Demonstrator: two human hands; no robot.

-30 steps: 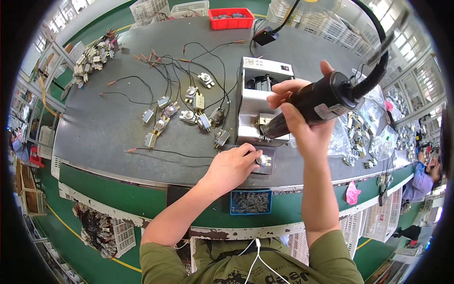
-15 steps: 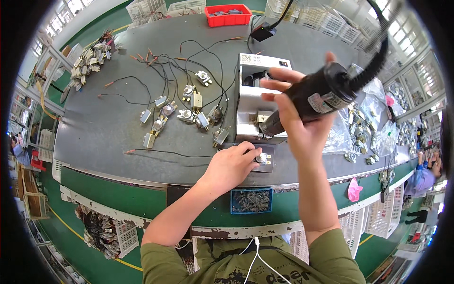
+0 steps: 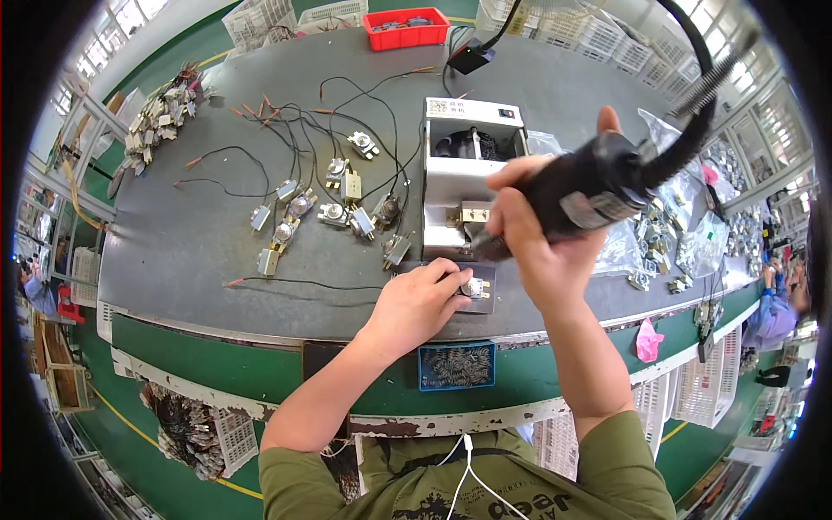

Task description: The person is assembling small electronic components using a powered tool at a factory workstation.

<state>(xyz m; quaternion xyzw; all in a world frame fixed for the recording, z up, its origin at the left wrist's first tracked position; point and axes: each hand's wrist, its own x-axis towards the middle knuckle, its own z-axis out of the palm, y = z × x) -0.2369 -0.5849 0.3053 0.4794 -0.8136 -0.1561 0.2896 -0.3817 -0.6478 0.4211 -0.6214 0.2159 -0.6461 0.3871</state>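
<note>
My right hand (image 3: pixel 546 251) grips a thick black electric screwdriver (image 3: pixel 572 186), tilted with its lower end toward me and smeared by motion. That end is beside the front of a silver screw feeder (image 3: pixel 451 178), close above the work spot. My left hand (image 3: pixel 414 302) has its fingers pressed on a small metal thermostat-like part (image 3: pixel 474 288) with brass tabs. The part sits on a small dark metal plate (image 3: pixel 486 306) in front of the feeder. A black wire (image 3: pixel 303 281) runs left from beneath my left hand.
Several similar parts with wires (image 3: pixel 334 212) lie left of the feeder. A blue tray of small metal pieces (image 3: pixel 421 381) is at the near edge. A red bin (image 3: pixel 407 37) stands at the far edge. Bagged parts (image 3: pixel 624 251) lie to the right. The screwdriver's black cable (image 3: pixel 693 139) hangs from above.
The screwdriver's lower end has moved a little toward me, away from the feeder's front. My right fingers have closed further round its body. My left hand stays on the part.
</note>
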